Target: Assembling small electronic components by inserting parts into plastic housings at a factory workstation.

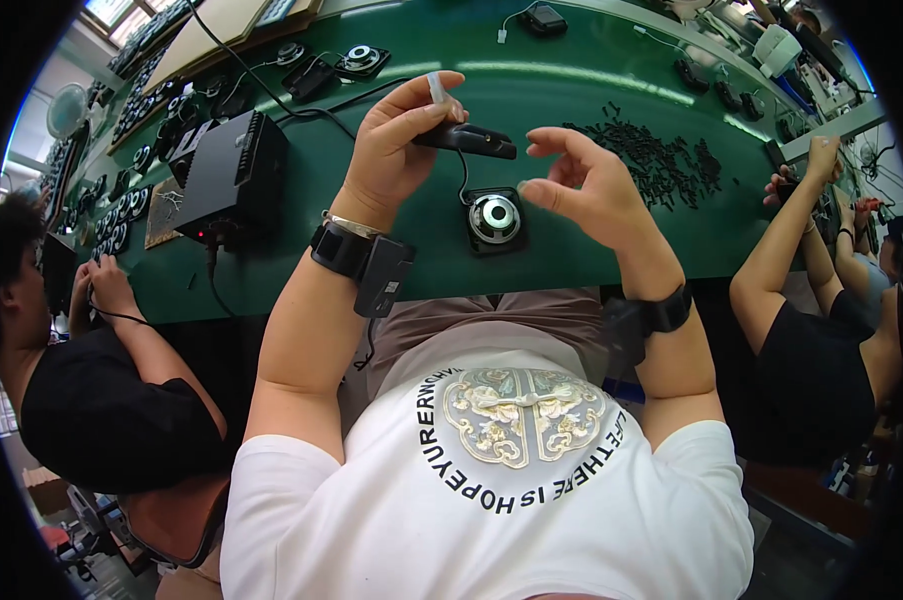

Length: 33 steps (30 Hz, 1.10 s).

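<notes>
My left hand [399, 138] grips a long black plastic housing [486, 141] above the green table. A white piece [436, 87] shows at its fingertips; whether it is a connector or a finger cover I cannot tell. From the housing a thin black wire [464, 178] runs down toward a small square-framed speaker [496, 219], which lies face up on the table with a silver ring at its centre. My right hand [593, 185] hovers to the right of the housing and above the speaker's right side. Its fingers are apart and hold nothing.
Small black pieces [661, 160] lie scattered on the green table [371, 240] at the right. A black power box [236, 175] with cables stands at the left. More speakers [361, 59] sit at the back. Co-workers [111, 380] work at both sides.
</notes>
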Available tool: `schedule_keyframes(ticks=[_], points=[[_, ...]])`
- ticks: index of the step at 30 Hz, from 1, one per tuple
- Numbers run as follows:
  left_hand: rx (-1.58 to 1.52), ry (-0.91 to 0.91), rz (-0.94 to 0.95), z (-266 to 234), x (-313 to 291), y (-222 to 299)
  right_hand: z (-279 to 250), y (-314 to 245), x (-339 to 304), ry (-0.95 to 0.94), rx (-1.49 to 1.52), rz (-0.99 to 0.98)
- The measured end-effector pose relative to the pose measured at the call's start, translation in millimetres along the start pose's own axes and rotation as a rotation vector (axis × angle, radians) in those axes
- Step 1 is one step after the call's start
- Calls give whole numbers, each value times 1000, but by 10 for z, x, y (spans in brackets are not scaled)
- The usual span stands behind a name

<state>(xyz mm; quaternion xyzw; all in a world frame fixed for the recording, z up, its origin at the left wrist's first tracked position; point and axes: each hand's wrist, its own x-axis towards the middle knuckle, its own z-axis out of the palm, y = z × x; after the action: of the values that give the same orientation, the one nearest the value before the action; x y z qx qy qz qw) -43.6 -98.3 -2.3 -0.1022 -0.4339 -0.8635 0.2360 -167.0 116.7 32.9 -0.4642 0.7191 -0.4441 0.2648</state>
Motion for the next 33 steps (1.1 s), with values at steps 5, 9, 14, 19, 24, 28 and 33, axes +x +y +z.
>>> schedule_keyframes(ticks=[5, 9, 14, 19, 24, 28, 33], points=[[69, -173, -20, 155, 44, -37, -18, 67, 307, -341, 589, -5], [91, -189, -24, 153, 40, -35, -2, 93, 356, -438, 573, -21], [67, -186, -19, 201, 19, -13, 25, 38, 341, -360, 586, -57], [285, -106, 71, 227, -50, 9, 44, -71, 244, -162, -155, -302], [146, -112, 209, 260, 35, 32, 180, -49, 146, -105, -471, -344], [101, -47, 175, 230, 90, 50, 237, 127, 122, -26, -526, -397], [629, 179, -288, 236, -155, -119, 279, 222, 75, 35, -578, -406]])
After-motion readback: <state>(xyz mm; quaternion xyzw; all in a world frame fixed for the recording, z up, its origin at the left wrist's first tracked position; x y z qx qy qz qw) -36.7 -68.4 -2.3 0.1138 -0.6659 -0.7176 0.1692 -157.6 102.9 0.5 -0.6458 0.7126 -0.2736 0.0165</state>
